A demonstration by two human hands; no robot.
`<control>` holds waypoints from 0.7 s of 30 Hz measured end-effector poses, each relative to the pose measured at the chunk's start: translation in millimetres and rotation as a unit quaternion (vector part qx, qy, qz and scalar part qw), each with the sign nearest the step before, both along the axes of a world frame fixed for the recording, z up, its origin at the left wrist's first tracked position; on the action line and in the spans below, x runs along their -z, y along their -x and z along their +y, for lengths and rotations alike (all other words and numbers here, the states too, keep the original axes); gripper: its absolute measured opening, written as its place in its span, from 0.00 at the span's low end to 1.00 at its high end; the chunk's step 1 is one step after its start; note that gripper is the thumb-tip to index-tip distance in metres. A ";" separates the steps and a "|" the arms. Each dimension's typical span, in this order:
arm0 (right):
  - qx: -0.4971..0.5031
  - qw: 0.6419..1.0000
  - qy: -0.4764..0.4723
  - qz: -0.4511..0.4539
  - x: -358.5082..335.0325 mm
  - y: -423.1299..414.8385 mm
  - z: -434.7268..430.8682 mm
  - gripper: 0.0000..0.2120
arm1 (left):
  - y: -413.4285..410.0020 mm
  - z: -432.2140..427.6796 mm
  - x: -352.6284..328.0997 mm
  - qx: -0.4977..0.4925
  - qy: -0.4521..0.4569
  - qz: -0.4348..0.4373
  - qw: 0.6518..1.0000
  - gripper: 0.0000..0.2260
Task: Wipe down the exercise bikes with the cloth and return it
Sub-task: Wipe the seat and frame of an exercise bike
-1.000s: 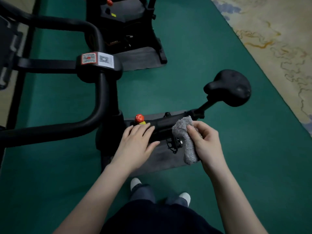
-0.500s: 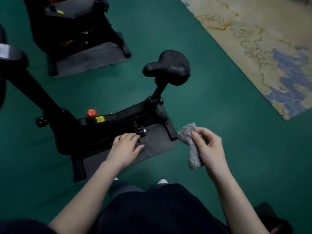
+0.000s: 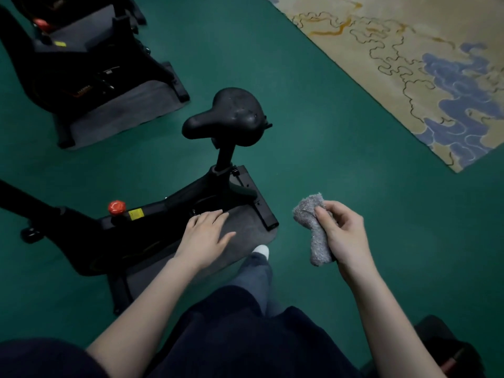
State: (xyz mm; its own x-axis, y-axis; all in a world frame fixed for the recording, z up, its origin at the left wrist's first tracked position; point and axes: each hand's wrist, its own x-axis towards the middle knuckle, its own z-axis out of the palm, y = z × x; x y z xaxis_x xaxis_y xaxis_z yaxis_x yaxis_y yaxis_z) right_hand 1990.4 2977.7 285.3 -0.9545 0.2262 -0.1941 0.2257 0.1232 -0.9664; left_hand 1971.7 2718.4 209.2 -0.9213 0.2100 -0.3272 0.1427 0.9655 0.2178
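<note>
The right hand (image 3: 344,236) grips the grey cloth (image 3: 313,227), thumb and curled fingers closed round its middle, so that one bunched end stands above the fist and the other hangs below; its long axis runs roughly up and down the view. The cloth is in the air over the green floor (image 3: 354,159), to the right of the near bike (image 3: 163,214) and apart from it, touching no part of the machine. The saddle (image 3: 229,115) lies up and to the left of the cloth, and its post and the rear foot on the mat (image 3: 245,227) lie between them. The left hand (image 3: 204,233) is flat with fingers straight and slightly spread over the frame behind the red knob (image 3: 116,207); whether it presses there cannot be told. A second bike (image 3: 81,64) stands at the upper left, well apart. Any further wiping probably means carrying the cloth leftward, and the right hand would make that reach.
</note>
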 end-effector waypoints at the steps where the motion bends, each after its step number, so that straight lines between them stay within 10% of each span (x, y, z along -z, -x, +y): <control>1: -0.004 1.000 -0.004 -0.003 1.1 10.0 3.6 0.08 | 8.6 2.9 3.1 -0.003 0.002 -0.005 1.000 0.26; 21: -0.188 0.976 -0.083 -0.072 20.8 259.0 17.9 0.06 | 181.5 41.7 24.3 -0.192 -0.042 -0.022 0.980 0.27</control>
